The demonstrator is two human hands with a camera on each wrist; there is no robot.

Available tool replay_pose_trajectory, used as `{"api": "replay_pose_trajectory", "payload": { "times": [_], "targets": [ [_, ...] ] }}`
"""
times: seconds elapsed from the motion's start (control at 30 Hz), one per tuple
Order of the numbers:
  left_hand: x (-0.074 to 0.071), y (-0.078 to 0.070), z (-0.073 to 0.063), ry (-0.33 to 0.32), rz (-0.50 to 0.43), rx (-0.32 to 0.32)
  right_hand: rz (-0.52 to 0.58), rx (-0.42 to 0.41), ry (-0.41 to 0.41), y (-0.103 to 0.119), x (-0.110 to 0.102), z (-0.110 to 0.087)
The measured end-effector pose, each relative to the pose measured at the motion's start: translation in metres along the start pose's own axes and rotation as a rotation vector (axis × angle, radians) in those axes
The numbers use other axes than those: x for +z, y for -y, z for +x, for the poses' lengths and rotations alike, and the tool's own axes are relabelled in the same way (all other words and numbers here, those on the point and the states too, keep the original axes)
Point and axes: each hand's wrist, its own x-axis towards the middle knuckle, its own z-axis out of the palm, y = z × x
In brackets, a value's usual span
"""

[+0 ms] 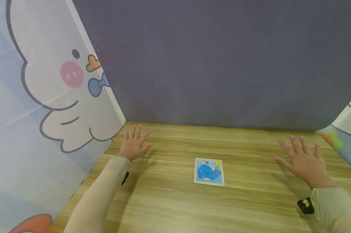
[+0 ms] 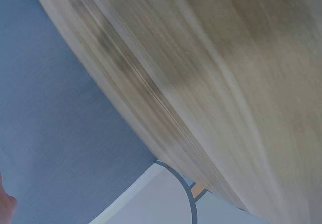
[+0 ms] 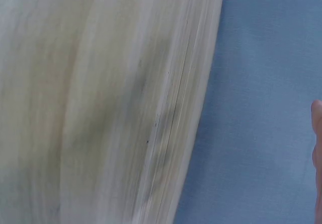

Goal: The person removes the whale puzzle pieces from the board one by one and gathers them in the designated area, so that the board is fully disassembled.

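Note:
A small square picture puzzle (image 1: 209, 171) with a white border and a blue whale lies flat on the wooden table, between the two hands and apart from both. To its left, my left hand (image 1: 133, 144) is held over the table with fingers straight and spread, holding nothing. On the other side, my right hand (image 1: 306, 163) has its fingers spread in the same way and is also bare of any object. Only a sliver of the left hand (image 2: 6, 204) shows in the left wrist view, and a strip of fingers (image 3: 317, 133) edges into the right wrist view.
The wood-grain table (image 1: 169, 207) ends at a dark grey cloth panel (image 1: 222, 64) at the back. A pale curtain (image 1: 47, 97) with a cartoon duck hangs along the left. Another printed curtain (image 1: 350, 139) is at the right. A dark wrist device (image 1: 305, 205) sits by the right cuff.

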Motion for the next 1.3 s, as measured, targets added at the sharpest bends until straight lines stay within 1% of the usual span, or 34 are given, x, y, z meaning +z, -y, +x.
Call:
{"api": "replay_pose_trajectory", "payload": {
  "times": [0.07,0.13,0.2,0.3,0.4,0.47,0.5,0.6,0.7,0.83,0.93,1.03,1.1,1.2,1.3],
  "targets": [
    [0.000,0.001,-0.001,-0.002,-0.001,0.000,0.015,0.004,-0.010,0.001,0.000,0.001],
    [0.001,0.000,-0.002,-0.003,-0.006,0.002,0.016,-0.014,-0.038,0.002,0.001,0.001],
    [0.002,-0.001,-0.002,-0.008,-0.009,0.016,0.041,-0.019,-0.053,0.004,0.002,0.002],
    [0.005,-0.008,0.000,-0.007,-0.028,0.053,0.150,0.016,-0.024,0.011,0.002,0.009],
    [0.006,-0.019,0.003,-0.004,-0.034,0.110,0.247,0.053,0.017,0.018,-0.001,0.017],
    [0.006,-0.026,0.006,0.003,-0.036,0.141,0.282,0.059,0.031,0.021,-0.003,0.022],
    [0.006,-0.030,0.006,0.003,-0.034,0.154,0.282,0.053,0.031,0.023,-0.004,0.023],
    [0.004,-0.038,0.009,0.012,-0.039,0.176,0.300,0.042,0.040,0.026,-0.008,0.026],
    [0.004,-0.043,0.009,0.017,-0.028,0.192,0.355,0.047,0.078,0.029,-0.010,0.028],
    [0.004,-0.049,0.008,0.021,-0.027,0.228,0.467,0.072,0.131,0.033,-0.011,0.034],
    [0.003,-0.055,0.008,0.028,-0.045,0.253,0.506,0.065,0.126,0.036,-0.011,0.039],
    [0.002,-0.063,0.009,0.036,-0.053,0.283,0.516,0.036,0.076,0.040,-0.010,0.044],
    [0.002,-0.068,0.010,0.049,-0.064,0.303,0.543,0.020,0.051,0.042,-0.010,0.046],
    [0.003,-0.076,0.009,0.077,-0.066,0.355,0.617,0.014,0.057,0.046,-0.013,0.050],
    [0.003,-0.083,0.007,0.106,-0.050,0.421,0.683,0.010,0.091,0.052,-0.016,0.055]
  ]
}}
